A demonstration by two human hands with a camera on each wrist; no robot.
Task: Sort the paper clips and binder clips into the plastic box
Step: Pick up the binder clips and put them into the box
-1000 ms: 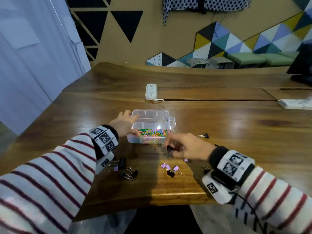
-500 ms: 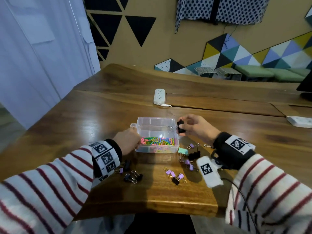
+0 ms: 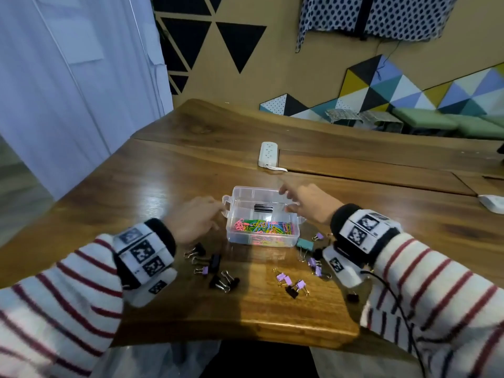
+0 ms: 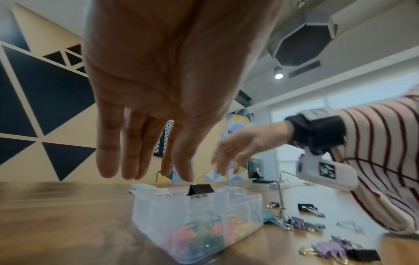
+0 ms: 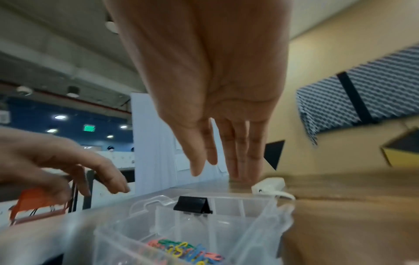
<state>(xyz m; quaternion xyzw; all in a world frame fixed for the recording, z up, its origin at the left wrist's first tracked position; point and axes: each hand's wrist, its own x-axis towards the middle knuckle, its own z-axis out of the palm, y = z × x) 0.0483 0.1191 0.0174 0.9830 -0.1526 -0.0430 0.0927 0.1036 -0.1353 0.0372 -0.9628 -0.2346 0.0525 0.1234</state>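
A tan wall (image 3: 272,77) filled the upper centre of the head view, painted with black triangles (image 3: 240,42) and, at right, a band of coloured triangles (image 3: 381,88). A dotted cloth (image 3: 381,15) hung at the top right. A pale curtain (image 3: 68,91) covered the left side. Green cushions (image 3: 425,122) lay along the wall at right. The wooden bench (image 3: 163,186) spanned the lower frame, a white power strip (image 3: 268,154) at its middle. In the left wrist view, a ceiling lamp (image 4: 278,75) glowed at upper right.

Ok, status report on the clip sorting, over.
Left hand open beside plastic box; right hand open over its far rim. Black binder clip sits in the far compartment. Many binder clips remain on the table. Nothing blocking.
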